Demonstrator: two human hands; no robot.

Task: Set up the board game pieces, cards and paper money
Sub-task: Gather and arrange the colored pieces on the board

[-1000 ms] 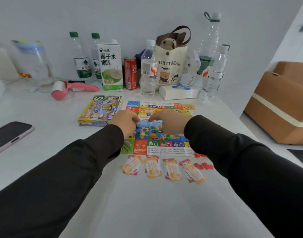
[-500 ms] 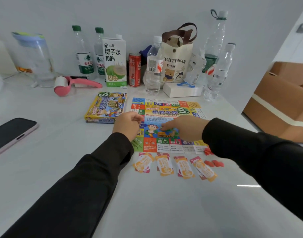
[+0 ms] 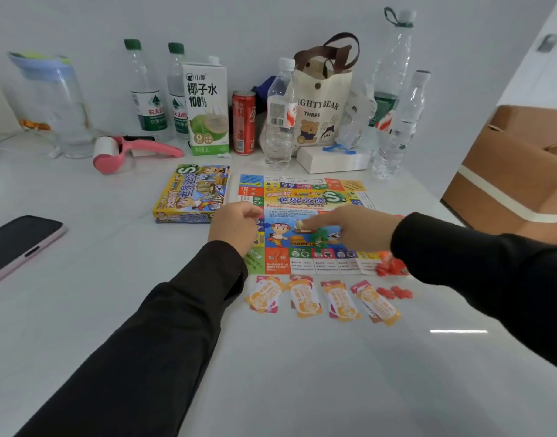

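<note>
The game board [image 3: 305,200] lies in the middle of the table [image 3: 302,373]. The game box [image 3: 192,197] sits just left of it. Four card piles [image 3: 321,299] lie in a row before it. Bottles [image 3: 280,121], a carton [image 3: 207,108] and a bag [image 3: 321,111] stand along the back edge. A phone [image 3: 18,244] lies at the left edge.

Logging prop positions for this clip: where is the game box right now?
Head view: the game box lies flat on the table, just left of the game board, in front of the coconut water carton.

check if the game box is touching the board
Apart. The head view shows a strip of bare table between the game box and the board.
</note>
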